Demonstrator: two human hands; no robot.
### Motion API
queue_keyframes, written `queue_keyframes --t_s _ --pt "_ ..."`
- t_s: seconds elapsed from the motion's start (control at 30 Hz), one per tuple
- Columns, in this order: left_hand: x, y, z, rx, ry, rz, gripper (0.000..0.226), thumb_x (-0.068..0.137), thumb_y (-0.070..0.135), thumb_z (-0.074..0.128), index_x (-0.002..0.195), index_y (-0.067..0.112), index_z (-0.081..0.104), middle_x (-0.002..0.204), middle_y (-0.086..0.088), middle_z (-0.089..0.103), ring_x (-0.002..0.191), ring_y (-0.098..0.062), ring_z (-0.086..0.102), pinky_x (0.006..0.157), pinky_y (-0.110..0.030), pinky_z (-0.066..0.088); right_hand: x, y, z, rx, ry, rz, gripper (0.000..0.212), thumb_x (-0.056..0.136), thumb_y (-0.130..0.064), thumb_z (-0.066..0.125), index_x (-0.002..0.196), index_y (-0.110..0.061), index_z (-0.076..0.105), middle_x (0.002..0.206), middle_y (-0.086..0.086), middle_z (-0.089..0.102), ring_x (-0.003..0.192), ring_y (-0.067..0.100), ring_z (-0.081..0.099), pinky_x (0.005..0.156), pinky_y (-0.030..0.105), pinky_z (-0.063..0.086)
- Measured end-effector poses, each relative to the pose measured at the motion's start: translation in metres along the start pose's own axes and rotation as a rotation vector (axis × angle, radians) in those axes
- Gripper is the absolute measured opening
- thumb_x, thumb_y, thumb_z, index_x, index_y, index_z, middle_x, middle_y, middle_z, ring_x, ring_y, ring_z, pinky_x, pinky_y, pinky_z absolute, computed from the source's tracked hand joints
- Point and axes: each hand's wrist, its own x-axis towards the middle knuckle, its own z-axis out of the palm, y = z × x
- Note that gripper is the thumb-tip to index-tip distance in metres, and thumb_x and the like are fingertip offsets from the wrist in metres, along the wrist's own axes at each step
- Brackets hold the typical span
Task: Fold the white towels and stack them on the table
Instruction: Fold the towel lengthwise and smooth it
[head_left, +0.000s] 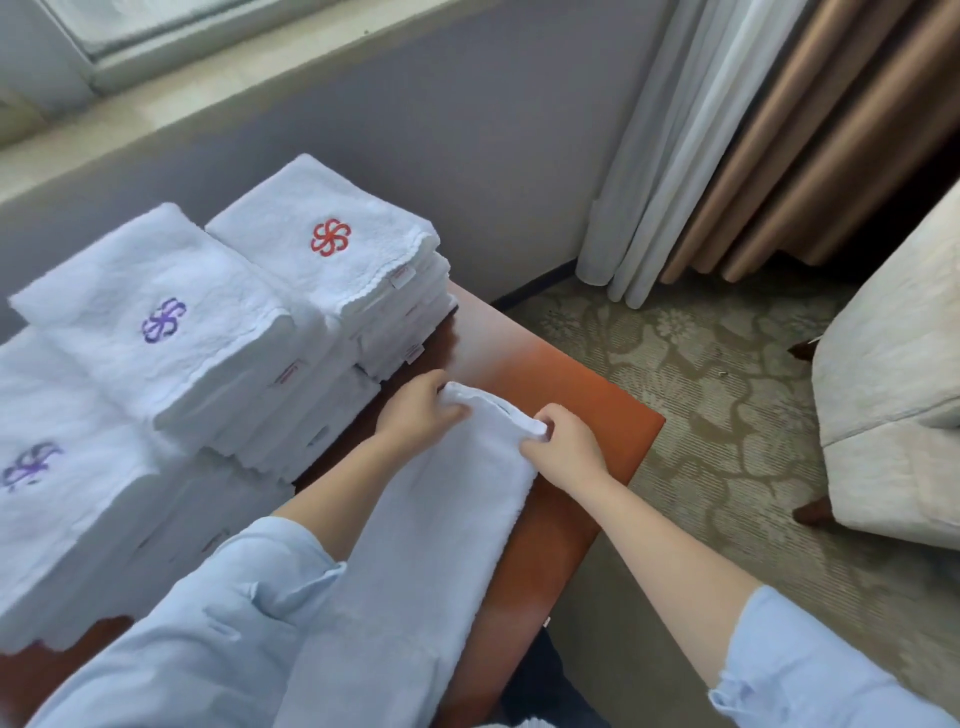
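Note:
A long white towel (415, 545) lies lengthwise on the brown table (561, 374), running from its far end toward me. My left hand (421, 410) pinches the towel's far left corner. My right hand (563, 441) pinches the far right corner, the cloth bunched between its fingers. Left of the towel stand three stacks of folded white towels: one topped by a red emblem (332, 249), one by a purple emblem (161, 317), and a nearer one (47, 493) at the left edge, also with a purple emblem.
The table's right edge (639, 452) drops to patterned carpet (675, 353). A pale armchair (893, 395) stands at the right. Curtains (727, 145) hang in the corner, and a grey wall with a window sill runs behind the stacks.

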Motion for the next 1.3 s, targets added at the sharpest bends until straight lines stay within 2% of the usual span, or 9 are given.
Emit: queue_keyframes --t_s 0.1,0.2,0.33,0.43,0.53,0.67,0.73,1.1,1.3 --pt "-0.023 -0.006 -0.014 -0.096 0.044 0.081 0.022 0.082 0.034 0.065 0.101 0.026 0.058 0.098 0.011 0.064 0.091 -0.013 0.061 0.079 -0.04 0.052 -0.021 -0.015 0.004 0.143 0.031 -0.04 0.015 0.076 -0.012 0.062 0.083 -0.02 0.05 0.072 -0.009 0.05 0.063 0.01 0.043 0.054 0.026 0.033" --pt "-0.05 -0.013 -0.029 -0.16 0.073 0.16 0.028 0.082 0.029 0.063 0.109 0.03 0.06 0.108 0.015 0.064 0.101 -0.009 0.06 0.086 -0.034 0.051 -0.048 -0.029 0.009 0.212 0.09 -0.123 0.018 0.078 -0.016 0.069 0.092 -0.02 0.059 0.083 -0.007 0.06 0.071 0.011 0.053 0.056 0.018 0.04" --pt "-0.098 -0.021 -0.057 -0.176 0.13 0.255 0.026 0.076 0.034 0.059 0.101 0.039 0.061 0.107 0.018 0.065 0.1 -0.005 0.06 0.084 -0.03 0.049 -0.095 -0.043 0.021 0.227 0.163 -0.259 0.012 0.08 -0.015 0.07 0.092 -0.015 0.067 0.086 0.0 0.068 0.078 0.016 0.061 0.064 0.025 0.048" --pt "-0.142 -0.032 -0.076 -0.151 0.176 0.338 0.022 0.078 0.03 0.063 0.094 0.045 0.057 0.098 0.024 0.062 0.09 0.005 0.056 0.077 -0.025 0.044 -0.137 -0.051 0.037 0.235 0.18 -0.357 0.009 0.081 -0.016 0.072 0.085 -0.021 0.066 0.08 -0.007 0.066 0.07 0.005 0.057 0.056 0.014 0.042" --pt "-0.187 -0.051 -0.09 -0.116 0.207 0.414 0.025 0.083 0.021 0.067 0.091 0.042 0.057 0.094 0.021 0.061 0.086 0.0 0.055 0.076 -0.029 0.048 -0.178 -0.058 0.055 0.206 0.195 -0.453 0.012 0.081 -0.017 0.074 0.085 -0.024 0.066 0.079 -0.011 0.066 0.071 0.003 0.058 0.056 0.012 0.042" --pt "-0.238 -0.081 -0.096 -0.072 0.222 0.454 0.026 0.083 0.017 0.07 0.091 0.039 0.057 0.095 0.015 0.061 0.085 -0.004 0.056 0.07 -0.031 0.046 -0.226 -0.061 0.083 0.095 0.22 -0.506 0.01 0.08 -0.017 0.073 0.088 -0.022 0.067 0.085 -0.008 0.066 0.078 0.012 0.061 0.064 0.032 0.05" --pt "-0.261 -0.096 -0.096 -0.052 0.233 0.47 0.023 0.082 0.017 0.072 0.093 0.033 0.06 0.096 0.014 0.06 0.087 -0.008 0.057 0.073 -0.034 0.048 -0.247 -0.06 0.098 0.036 0.227 -0.526 0.012 0.078 -0.016 0.072 0.086 -0.023 0.065 0.086 -0.009 0.065 0.079 0.014 0.06 0.065 0.034 0.05" --pt "-0.349 -0.17 -0.068 0.203 0.221 0.523 0.017 0.078 0.006 0.073 0.09 0.016 0.065 0.095 0.004 0.058 0.087 -0.019 0.055 0.069 -0.036 0.049 -0.31 -0.026 0.174 -0.254 0.178 -0.643 0.014 0.08 -0.015 0.07 0.092 -0.019 0.066 0.096 -0.006 0.065 0.093 0.015 0.059 0.066 0.036 0.052" --pt "-0.368 -0.197 -0.044 0.312 0.167 0.527 0.023 0.073 0.002 0.076 0.087 0.014 0.063 0.096 0.0 0.059 0.089 -0.024 0.056 0.066 -0.03 0.044 -0.324 -0.005 0.2 -0.425 0.117 -0.642 0.016 0.082 -0.017 0.071 0.096 -0.021 0.065 0.101 -0.006 0.064 0.095 0.014 0.057 0.079 0.031 0.052"
